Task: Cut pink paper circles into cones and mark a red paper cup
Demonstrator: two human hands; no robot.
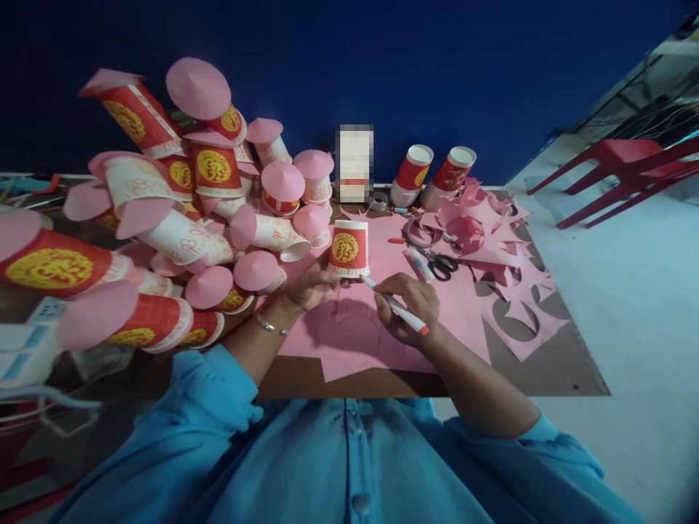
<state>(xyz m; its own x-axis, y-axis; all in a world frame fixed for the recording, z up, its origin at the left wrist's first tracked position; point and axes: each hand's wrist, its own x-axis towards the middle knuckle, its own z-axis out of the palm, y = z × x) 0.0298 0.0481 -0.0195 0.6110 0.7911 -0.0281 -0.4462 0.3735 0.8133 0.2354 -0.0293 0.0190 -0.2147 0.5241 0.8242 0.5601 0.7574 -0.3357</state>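
My left hand point(315, 285) grips the lower part of a red and white paper cup point(349, 249) with a yellow round emblem. The cup is upside down, its wide rim at the bottom and marked with orange-red strokes. In my right hand point(411, 306) is a white marker point(401, 311) with a red end, its tip close to the cup's rim at the lower right. I cannot tell whether the tip touches. Beneath both hands lies pink paper point(306, 342) with faint curved lines drawn on it.
Many paper cups with pink cone tops point(282, 182) are piled at the left. Stacked cups point(413, 175) stand by the blue wall. Scissors point(443, 266), a glue tube point(419, 263), a tape roll point(423, 231) and pink paper scraps point(516, 320) lie right. A red stool point(628, 156) stands beyond.
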